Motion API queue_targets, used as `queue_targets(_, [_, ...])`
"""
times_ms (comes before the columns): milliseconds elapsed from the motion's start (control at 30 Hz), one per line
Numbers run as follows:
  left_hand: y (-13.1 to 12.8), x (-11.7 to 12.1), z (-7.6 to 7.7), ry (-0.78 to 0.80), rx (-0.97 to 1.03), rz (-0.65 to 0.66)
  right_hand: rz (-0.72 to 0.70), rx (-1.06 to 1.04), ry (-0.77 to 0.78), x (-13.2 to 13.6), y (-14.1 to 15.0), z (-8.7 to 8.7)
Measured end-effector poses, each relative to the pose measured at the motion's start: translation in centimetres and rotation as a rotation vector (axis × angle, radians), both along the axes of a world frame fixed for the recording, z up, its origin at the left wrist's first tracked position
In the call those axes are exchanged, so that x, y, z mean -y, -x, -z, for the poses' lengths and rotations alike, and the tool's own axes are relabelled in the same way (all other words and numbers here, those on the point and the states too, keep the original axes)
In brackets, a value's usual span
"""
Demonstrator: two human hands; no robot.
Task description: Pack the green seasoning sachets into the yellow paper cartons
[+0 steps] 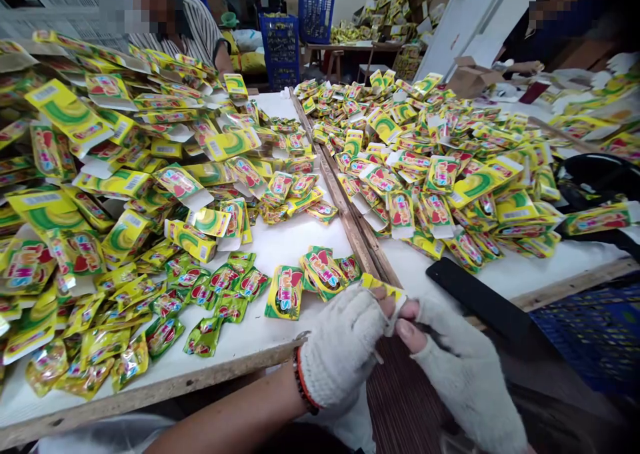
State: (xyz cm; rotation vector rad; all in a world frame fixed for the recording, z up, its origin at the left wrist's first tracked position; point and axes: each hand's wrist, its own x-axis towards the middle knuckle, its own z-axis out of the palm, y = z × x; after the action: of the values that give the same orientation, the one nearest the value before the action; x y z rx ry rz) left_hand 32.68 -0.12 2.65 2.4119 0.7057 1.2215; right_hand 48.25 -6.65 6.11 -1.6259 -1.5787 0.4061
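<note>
My left hand (345, 341), in a white fingerless glove, is closed around a small yellow candy box (381, 287), mostly hidden by the fingers. The thumb and fingertips of my right hand (457, 361), gloved the same way, pinch at the white end of that box. Just left of the hands, a few filled-looking boxes (284, 293) marked "TWINS" lie on the white table top. Beyond them are several small green candy sachets (220, 284) and yellow sachets (95, 347).
Heaps of yellow boxes (75, 117), many with open flaps, cover the left side; another heap (425, 167) spreads right of a wooden strip (345, 207). A black phone-like slab (475, 297) lies near the right edge. Blue crates (280, 51) stand behind; a person in stripes (200, 31) sits opposite.
</note>
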Motion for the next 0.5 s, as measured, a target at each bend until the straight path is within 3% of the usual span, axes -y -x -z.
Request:
queue_targets(100, [1.4, 0.1, 0.1, 0.167, 0.079, -0.101, 0.029, -0.046, -0.062, -0.3, -0.2, 1.5])
queue_targets(233, [3.0, -0.3, 0.8, 0.432, 0.053, -0.051, -0.079, -0.179, -0.030, -2.0, 0.2, 3.9])
queue_targets(367, [3.6, -0.7, 2.0, 0.737, 0.271, -0.134, -0.085, -0.236, -0.061, -3.2, 1.3, 6.2])
queue_targets(433, [3.8, -0.7, 2.4, 0.770, 0.282, -0.153, -0.093, -0.226, -0.120, -3.5, 1.7, 7.1])
queue_targets(500, [4.0, -0.9, 2.7, 0.637, 0.219, -0.147, -0.158, -0.235, -0.161, -3.7, 1.7, 7.6])
